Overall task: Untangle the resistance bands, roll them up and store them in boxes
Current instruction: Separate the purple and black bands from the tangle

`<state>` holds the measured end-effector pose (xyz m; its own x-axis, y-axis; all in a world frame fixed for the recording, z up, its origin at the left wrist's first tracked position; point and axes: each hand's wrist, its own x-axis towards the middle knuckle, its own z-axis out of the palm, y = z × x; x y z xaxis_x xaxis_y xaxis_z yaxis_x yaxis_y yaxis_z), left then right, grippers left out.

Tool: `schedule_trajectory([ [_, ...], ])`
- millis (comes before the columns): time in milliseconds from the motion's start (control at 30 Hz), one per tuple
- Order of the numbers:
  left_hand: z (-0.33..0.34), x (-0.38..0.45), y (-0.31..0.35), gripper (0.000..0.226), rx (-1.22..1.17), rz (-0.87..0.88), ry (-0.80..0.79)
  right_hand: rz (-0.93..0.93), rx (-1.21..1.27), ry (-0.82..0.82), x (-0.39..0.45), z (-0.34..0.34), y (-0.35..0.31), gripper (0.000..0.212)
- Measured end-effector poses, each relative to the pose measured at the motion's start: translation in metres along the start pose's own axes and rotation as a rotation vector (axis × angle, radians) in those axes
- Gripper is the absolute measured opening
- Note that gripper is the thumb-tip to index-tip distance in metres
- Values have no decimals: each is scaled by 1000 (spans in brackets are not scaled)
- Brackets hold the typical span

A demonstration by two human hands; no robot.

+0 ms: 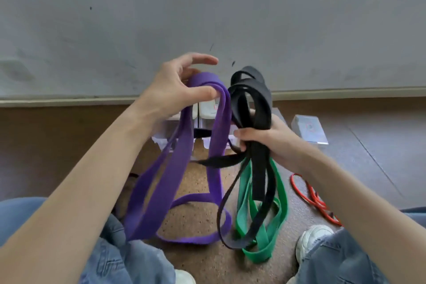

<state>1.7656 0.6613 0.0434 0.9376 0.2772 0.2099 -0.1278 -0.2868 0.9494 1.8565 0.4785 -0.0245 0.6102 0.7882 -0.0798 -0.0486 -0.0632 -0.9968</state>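
While the bands are held up over the lap, the untangling is judged to be only partly done. The purple band is hung in long loops from the left hand, seemingly freed from the rest, though whether it is fully clear of them cannot be told. The black band and the green band are gathered together in one bundle, clamped in the right hand, and appear to be tangled with each other. A thin red band is left lying on the floor to the right, apart from the others. Nothing is seen rolled up. Clear boxes are partly hidden behind the hands, with another small box near the right hand; what is stored in them cannot be made out. Separating, rolling and storing are therefore judged to be left.

The left hand is raised, thumb pressed against the purple loops and fingers curled over their top. The right hand is held lower, fingers closed round the black bundle.
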Motion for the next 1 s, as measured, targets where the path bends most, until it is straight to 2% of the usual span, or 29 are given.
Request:
schedule_trajectory([
  [100,1,-7,-4,46,-34,-36,-15,32,-30,-89,-1,6,8,7],
  [300,6,-14,-12,39,-167,-47,-75,58,-45,-60,-2,17,14,31],
  [400,4,-14,-11,39,-246,-17,-59,63,-113,3,2,15,11,36],
  [500,4,-13,-13,35,-438,-39,2,138,-267,-127,-1,19,18,29],
  [567,4,-11,-17,31,-541,-61,52,163,-250,-144,-4,30,32,28],
  [633,0,-6,-27,26,-492,-73,129,153,-180,2,-3,34,38,30],
  [700,-12,-4,-38,25,-206,-123,208,151,-98,182,2,25,33,27],
  [733,-18,-6,-45,30,-46,-178,182,128,-47,243,5,18,28,25],
  [767,-21,-10,-53,40,51,-250,77,84,-1,272,7,12,22,23],
  [833,-10,-23,-66,55,66,-363,-232,-23,37,246,10,7,9,23],
  [867,2,-30,-69,53,36,-378,-336,-68,23,209,11,9,5,24],
  [900,15,-37,-72,45,0,-359,-367,-99,3,169,12,14,2,24],
  [933,27,-40,-74,35,-44,-318,-316,-117,-15,141,12,18,1,24],
  [1000,33,-39,-75,25,-108,-252,-112,-131,-27,149,12,18,-2,25],
])
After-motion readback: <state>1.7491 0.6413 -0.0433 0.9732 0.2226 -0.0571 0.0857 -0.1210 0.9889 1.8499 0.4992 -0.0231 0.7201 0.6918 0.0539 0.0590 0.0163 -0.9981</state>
